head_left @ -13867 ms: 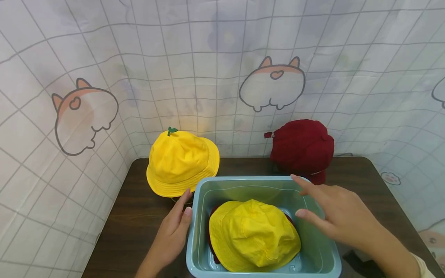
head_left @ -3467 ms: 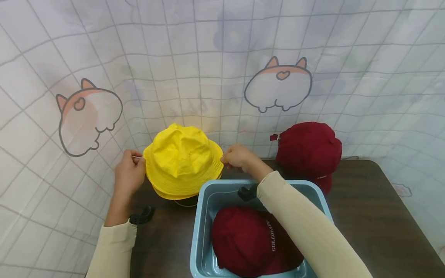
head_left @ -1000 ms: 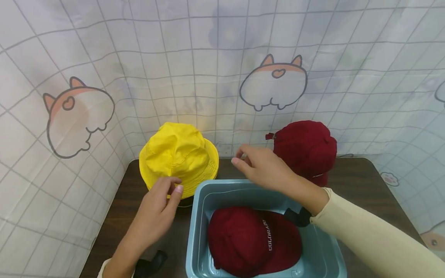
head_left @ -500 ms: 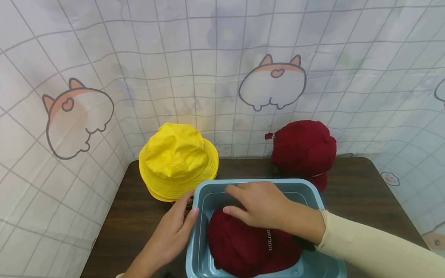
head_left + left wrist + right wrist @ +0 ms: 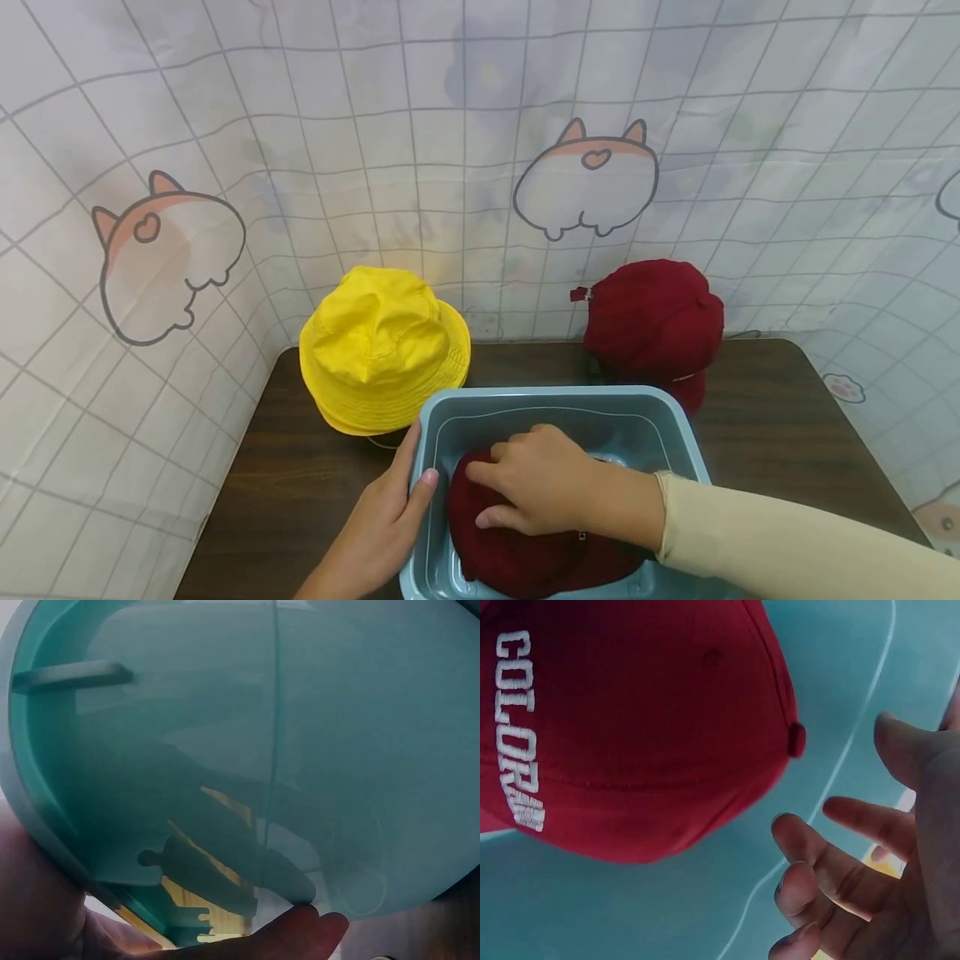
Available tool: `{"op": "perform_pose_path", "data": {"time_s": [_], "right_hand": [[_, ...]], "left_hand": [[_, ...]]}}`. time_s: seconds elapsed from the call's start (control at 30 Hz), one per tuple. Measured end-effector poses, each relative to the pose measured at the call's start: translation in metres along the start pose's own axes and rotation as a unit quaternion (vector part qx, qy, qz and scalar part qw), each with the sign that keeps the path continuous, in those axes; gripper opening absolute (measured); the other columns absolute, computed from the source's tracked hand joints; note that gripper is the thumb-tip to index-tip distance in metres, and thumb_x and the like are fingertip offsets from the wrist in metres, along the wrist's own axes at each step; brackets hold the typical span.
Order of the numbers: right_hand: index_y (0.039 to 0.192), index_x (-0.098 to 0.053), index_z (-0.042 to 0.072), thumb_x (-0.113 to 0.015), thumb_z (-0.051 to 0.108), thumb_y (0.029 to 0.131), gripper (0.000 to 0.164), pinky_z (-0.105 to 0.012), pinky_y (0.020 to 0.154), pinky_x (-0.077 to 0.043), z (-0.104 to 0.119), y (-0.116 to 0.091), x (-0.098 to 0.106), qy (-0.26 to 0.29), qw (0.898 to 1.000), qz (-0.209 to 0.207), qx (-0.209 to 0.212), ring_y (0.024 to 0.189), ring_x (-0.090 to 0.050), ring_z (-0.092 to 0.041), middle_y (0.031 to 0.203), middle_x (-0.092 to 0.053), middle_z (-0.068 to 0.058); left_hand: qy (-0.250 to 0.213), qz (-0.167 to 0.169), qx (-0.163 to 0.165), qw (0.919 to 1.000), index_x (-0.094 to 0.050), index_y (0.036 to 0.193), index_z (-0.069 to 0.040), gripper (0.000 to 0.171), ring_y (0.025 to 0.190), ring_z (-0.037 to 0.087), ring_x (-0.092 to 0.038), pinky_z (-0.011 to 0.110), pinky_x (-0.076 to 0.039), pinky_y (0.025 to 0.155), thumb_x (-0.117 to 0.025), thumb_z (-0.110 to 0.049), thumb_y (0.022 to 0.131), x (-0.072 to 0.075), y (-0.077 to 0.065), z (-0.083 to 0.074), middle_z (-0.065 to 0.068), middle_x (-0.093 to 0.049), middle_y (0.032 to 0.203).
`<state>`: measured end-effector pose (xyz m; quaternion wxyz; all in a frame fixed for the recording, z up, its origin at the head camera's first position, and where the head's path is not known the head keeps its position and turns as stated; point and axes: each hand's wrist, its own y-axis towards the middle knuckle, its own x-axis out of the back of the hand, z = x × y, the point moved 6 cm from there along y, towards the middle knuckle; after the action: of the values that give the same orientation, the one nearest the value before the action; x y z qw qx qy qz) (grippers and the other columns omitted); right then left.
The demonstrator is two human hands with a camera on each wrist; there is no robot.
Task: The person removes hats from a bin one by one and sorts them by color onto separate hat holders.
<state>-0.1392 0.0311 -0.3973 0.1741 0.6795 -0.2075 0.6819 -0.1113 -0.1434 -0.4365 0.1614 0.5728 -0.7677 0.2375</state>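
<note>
A light blue plastic basin (image 5: pixel 547 390) stands at the table's front. My left hand (image 5: pixel 375 521) grips its left rim, thumb over the edge and fingers along the outside wall; the left wrist view shows the fingertips (image 5: pixel 330 930) against the basin's wall (image 5: pixel 187 712). Inside lies a dark red cap (image 5: pixel 517 558) with white COLORADO lettering, partly hidden by my right hand (image 5: pixel 536 483). That hand hangs over the crown with bent fingers. In the right wrist view its loosely curved fingers (image 5: pixel 840 877) are apart from the cap (image 5: pixel 645 727) and hold nothing.
On the dark wooden table (image 5: pixel 285 500), a yellow bucket hat (image 5: pixel 382 342) sits behind the basin at the left. Another dark red cap (image 5: pixel 652 317) sits behind it at the right. A white gridded curtain (image 5: pixel 465 100) closes off the back and sides.
The yellow hat from the basin now covers the sprout-topped yellow hat at the left, uncovering the red cap. Since then, my left hand moved to the basin's rim and my right down into the basin.
</note>
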Motion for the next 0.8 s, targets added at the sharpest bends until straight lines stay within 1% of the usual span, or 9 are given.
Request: {"op": "perform_pose_path", "data": {"time_s": [0.13, 0.27, 0.37, 0.57, 0.7, 0.8], "right_hand": [[0.123, -0.067, 0.033, -0.061, 0.063, 0.095, 0.041, -0.024, 0.058, -0.051, 0.008, 0.003, -0.006, -0.011, 1.0, 0.016, 0.021, 0.073, -0.065, -0.008, 0.091, -0.073, 0.01], [0.119, -0.07, 0.035, -0.066, 0.06, 0.093, 0.037, -0.024, 0.06, -0.052, 0.015, 0.006, -0.011, -0.025, 0.999, 0.012, 0.039, 0.074, -0.065, -0.006, 0.092, -0.073, 0.011], [0.117, -0.072, 0.037, -0.069, 0.058, 0.091, 0.035, -0.024, 0.062, -0.055, 0.018, 0.008, -0.014, -0.039, 0.998, 0.009, 0.048, 0.075, -0.066, -0.006, 0.092, -0.074, 0.011], [0.116, -0.076, 0.039, -0.077, 0.054, 0.086, 0.034, -0.024, 0.062, -0.057, 0.02, 0.009, -0.016, -0.067, 0.996, -0.003, 0.056, 0.074, -0.067, -0.006, 0.09, -0.075, 0.011], [0.116, -0.076, 0.04, -0.079, 0.049, 0.086, 0.032, -0.024, 0.064, -0.058, 0.019, 0.01, -0.015, -0.07, 0.996, -0.007, 0.058, 0.074, -0.068, -0.007, 0.092, -0.076, 0.011], [0.117, -0.076, 0.04, -0.079, 0.046, 0.086, 0.032, -0.025, 0.068, -0.059, 0.017, 0.01, -0.015, -0.078, 0.995, -0.011, 0.058, 0.078, -0.068, -0.008, 0.095, -0.075, 0.01]], "left_hand": [[0.004, -0.005, -0.001, 1.0, -0.01, 0.164, -0.036, 0.068, 0.122, 0.026, -0.063, 0.04, -0.062, 0.085, -0.045, -0.049, 0.107, -0.001, 0.0, 0.003, 0.009, -0.045, 0.159], [0.003, -0.004, 0.007, 1.0, -0.01, 0.164, -0.037, 0.066, 0.121, 0.026, -0.064, 0.04, -0.062, 0.085, -0.043, -0.047, 0.108, -0.003, 0.0, 0.006, 0.01, -0.045, 0.159], [-0.008, 0.005, 0.013, 0.9999, -0.01, 0.164, -0.037, 0.066, 0.119, 0.027, -0.064, 0.042, -0.062, 0.084, -0.043, -0.048, 0.108, -0.004, 0.0, 0.007, 0.012, -0.043, 0.16], [-0.016, 0.014, 0.016, 0.9996, -0.01, 0.164, -0.036, 0.067, 0.118, 0.028, -0.065, 0.043, -0.063, 0.084, -0.044, -0.048, 0.108, -0.005, 0.0, 0.007, 0.015, -0.041, 0.16], [-0.002, 0.008, 0.01, 0.9999, -0.01, 0.165, -0.035, 0.066, 0.118, 0.027, -0.065, 0.042, -0.062, 0.085, -0.044, -0.046, 0.108, -0.005, 0.0, 0.005, 0.014, -0.042, 0.16], [0.005, 0.006, 0.006, 1.0, -0.01, 0.165, -0.035, 0.066, 0.118, 0.026, -0.064, 0.041, -0.062, 0.086, -0.043, -0.045, 0.109, -0.004, 0.0, 0.004, 0.013, -0.041, 0.161]]}}
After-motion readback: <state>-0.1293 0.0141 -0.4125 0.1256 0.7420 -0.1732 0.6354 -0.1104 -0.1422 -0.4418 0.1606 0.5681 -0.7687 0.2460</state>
